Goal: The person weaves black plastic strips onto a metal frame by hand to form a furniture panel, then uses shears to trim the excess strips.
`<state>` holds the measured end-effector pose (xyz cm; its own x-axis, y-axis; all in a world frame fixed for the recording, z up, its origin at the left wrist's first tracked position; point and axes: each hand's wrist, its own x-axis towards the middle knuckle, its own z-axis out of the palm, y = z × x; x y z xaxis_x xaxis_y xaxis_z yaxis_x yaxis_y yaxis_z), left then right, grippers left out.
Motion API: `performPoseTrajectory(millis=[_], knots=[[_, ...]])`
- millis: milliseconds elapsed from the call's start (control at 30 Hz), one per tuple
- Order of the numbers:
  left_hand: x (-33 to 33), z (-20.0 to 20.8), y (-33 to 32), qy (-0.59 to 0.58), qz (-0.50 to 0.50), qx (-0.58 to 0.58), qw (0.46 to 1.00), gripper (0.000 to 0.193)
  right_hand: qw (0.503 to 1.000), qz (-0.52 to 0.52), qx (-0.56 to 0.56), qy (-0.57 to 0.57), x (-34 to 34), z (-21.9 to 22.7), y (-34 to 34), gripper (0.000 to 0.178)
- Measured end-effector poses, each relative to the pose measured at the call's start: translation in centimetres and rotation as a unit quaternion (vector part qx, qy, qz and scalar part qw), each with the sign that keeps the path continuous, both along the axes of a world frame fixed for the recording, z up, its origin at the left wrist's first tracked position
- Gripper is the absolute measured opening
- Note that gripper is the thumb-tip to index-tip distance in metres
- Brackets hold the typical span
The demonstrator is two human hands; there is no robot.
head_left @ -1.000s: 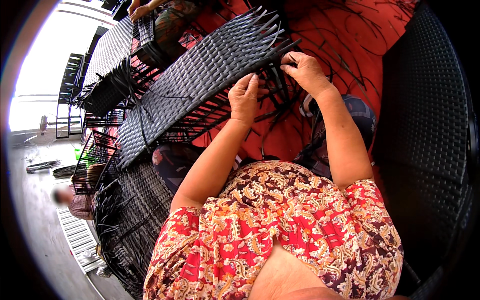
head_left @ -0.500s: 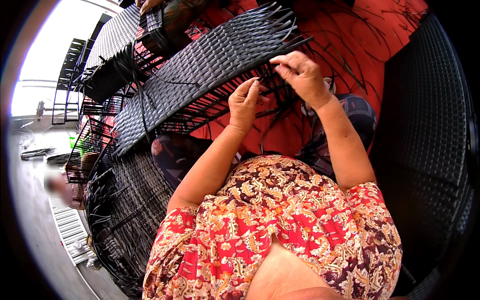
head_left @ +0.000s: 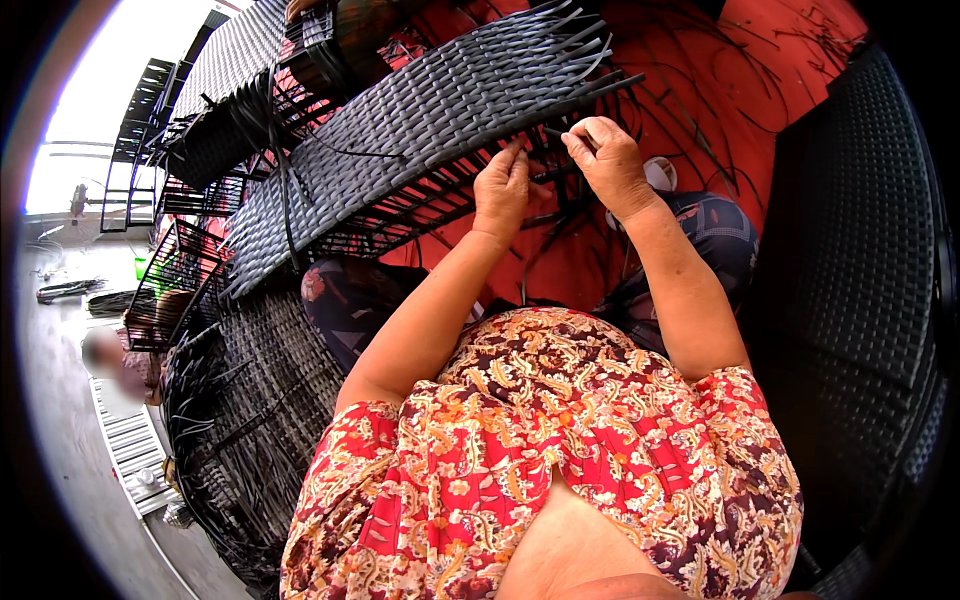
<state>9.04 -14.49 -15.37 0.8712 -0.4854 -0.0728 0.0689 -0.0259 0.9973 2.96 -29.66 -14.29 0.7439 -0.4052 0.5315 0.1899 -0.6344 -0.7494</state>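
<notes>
We count one grey panel (head_left: 420, 130) of weave just beyond the two hands, slanting from lower left to upper right, most of its length on the left hand's side. Its upper right end frays into many loose tips, more than we can number surely. One short dark strand (head_left: 553, 131) shows at the right hand (head_left: 608, 168), pinched between thumb and forefinger; it pokes out from the fingertips toward the left, near the panel's long near edge. The left hand (head_left: 502, 195) is raised just beside that same edge, its thumb and forefinger drawn close together; we cannot tell whether they nip anything or touch the panel. Under the panel we see one black frame (head_left: 400, 215) of many thin bars. Two knees, the left knee (head_left: 340, 305) and the right knee (head_left: 715, 235), flank the space below the hands. Red cloth (head_left: 700, 110) covers the floor, strewn with uncounted dark scraps (head_left: 690, 150). Farther out we count one more grey panel, the second panel (head_left: 235, 60), at upper left, and two darker woven pieces: a ragged piece (head_left: 260, 400) at lower left and a tall piece (head_left: 860, 230) at right. One co-worker (head_left: 140, 365) shows at far left, above one white slatted rack (head_left: 130, 440).
</notes>
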Motion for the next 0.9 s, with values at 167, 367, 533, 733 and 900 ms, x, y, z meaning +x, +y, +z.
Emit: performPoseTrajectory(millis=[167, 367, 533, 733, 900], knots=[[0.1, 0.5, -1.3, 0.034, 0.003, 0.01, 0.999, 0.031, 0.999, 0.0, -0.024, 0.033, 0.3, -0.2, 0.2, 0.008], [1.1, -0.4, -0.8, -0.037, 0.008, 0.031, 0.999, 0.019, 0.998, 0.004, -0.061, 0.03, 1.3, -0.3, 0.6, 0.01], [1.5, 0.1, -0.2, -0.143, 0.002, 0.084, 0.986, 0.011, 0.997, 0.012, -0.056, 0.043, 1.3, -0.5, 0.4, 0.009], [1.6, -0.1, 0.6, -0.223, 0.033, 0.071, 0.972, 0.007, 0.995, 0.014, -0.098, 0.026, 1.6, -0.4, 1.0, 0.015], [-0.2, 1.0, 3.5, -0.161, 0.036, 0.07, 0.984, 0.008, 0.995, 0.099, -0.005, -0.024, 1.2, 0.4, 2.7, 0.018]])
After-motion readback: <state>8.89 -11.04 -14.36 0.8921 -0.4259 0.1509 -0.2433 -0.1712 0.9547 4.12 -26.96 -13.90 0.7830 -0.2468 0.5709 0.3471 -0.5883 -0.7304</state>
